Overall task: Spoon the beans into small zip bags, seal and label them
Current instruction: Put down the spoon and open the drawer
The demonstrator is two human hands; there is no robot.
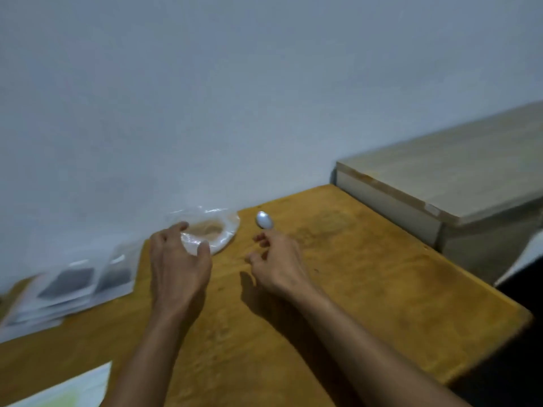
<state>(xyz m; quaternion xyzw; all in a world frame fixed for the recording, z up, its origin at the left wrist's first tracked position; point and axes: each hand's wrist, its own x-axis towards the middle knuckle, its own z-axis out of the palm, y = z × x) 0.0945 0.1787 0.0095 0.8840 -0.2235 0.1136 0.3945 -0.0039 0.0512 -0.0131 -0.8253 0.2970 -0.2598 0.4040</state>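
Both bare forearms reach in from six o'clock toward twelve; the left hand (179, 259) is palm down, fingers spread and curved, thumb and forefinger apart in a loose, open grip; the right hand (277, 259), at three o'clock of the left, is curled, fingers pinched together, knuckles up; the wrists are near but apart.

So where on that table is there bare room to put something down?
The widest bare stretch of the table lies right of the right hand, up to the pale wooden box. It is crowded on the left: the left hand on the bean bag, stacked zip bags, paper.
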